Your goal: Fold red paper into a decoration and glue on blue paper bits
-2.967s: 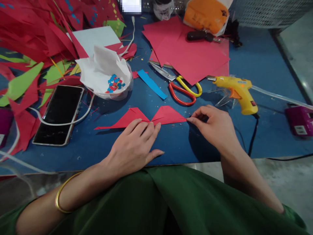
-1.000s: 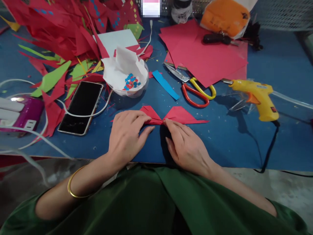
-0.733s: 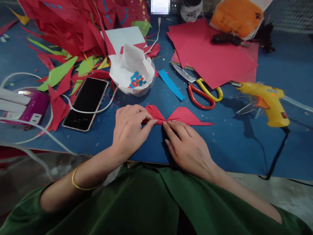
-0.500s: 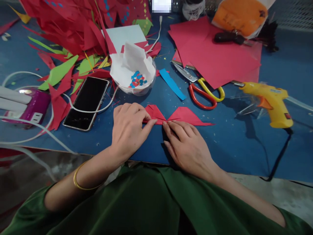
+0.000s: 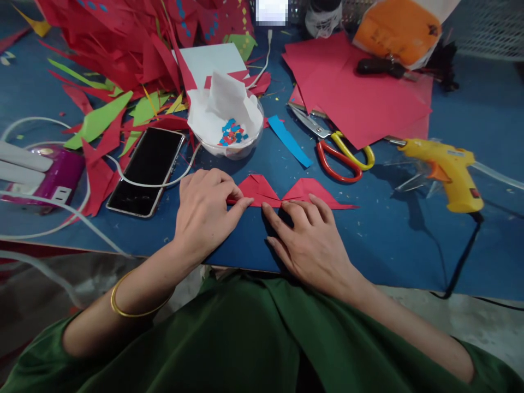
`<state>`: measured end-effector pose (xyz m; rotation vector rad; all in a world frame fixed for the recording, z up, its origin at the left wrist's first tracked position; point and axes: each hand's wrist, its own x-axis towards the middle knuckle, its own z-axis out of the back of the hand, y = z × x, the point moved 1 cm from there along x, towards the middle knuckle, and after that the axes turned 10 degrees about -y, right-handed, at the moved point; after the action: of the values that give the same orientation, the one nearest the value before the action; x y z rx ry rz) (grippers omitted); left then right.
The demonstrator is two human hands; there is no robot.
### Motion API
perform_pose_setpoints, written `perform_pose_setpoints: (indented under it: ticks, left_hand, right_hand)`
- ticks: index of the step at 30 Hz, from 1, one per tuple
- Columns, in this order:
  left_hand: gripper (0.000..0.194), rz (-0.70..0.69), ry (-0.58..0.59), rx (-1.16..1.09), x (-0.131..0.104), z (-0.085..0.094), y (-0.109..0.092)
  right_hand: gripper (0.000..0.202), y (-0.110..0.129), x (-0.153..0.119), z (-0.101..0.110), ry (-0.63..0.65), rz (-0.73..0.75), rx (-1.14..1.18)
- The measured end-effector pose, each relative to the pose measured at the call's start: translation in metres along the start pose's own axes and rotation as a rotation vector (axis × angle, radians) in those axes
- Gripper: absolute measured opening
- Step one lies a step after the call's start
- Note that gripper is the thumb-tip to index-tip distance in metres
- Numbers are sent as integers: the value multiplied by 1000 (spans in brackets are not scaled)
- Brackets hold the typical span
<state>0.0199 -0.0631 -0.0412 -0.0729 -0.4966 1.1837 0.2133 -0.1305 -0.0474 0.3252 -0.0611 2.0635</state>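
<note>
A folded red paper piece (image 5: 262,188) with two humps and a notch between them lies near the table's front edge. My left hand (image 5: 208,210) pinches its left end between thumb and fingers. My right hand (image 5: 313,237) rests with spread fingertips on its lower edge, around the notch, the thumb on the table. Beyond the hands stands a clear bowl (image 5: 243,148) lined with white paper and holding small blue and red scraps. A blue paper strip (image 5: 290,142) lies right of the bowl, beside scissors (image 5: 338,160) with red and yellow handles.
Red sheets (image 5: 360,93) lie at the back right under a black-handled tool (image 5: 380,67). A yellow glue gun (image 5: 448,169) is on the right, its cord over the front edge. At left are a phone (image 5: 147,169), white cables, a purple socket block (image 5: 61,177) and paper cuttings (image 5: 123,54).
My left hand has slid left along the red paper's lower edge. My right hand's fingers have spread further, with the index finger shifted left along the paper.
</note>
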Motion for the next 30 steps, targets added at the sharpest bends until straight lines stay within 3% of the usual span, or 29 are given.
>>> perform_pose_setpoints:
  ticks: [9,15,30]
  left_hand:
    - [22,-17,-10,-8,0,1,0]
    - [22,-7,-2,-15,0,3,6]
    - [21,30,-7,29,-5,17,42]
  right_hand:
    - [46,5,7,-12,-63,176,67]
    - [50,8,12,-7,-36,127,62]
    - [49,14,20,-4,8,131,-50]
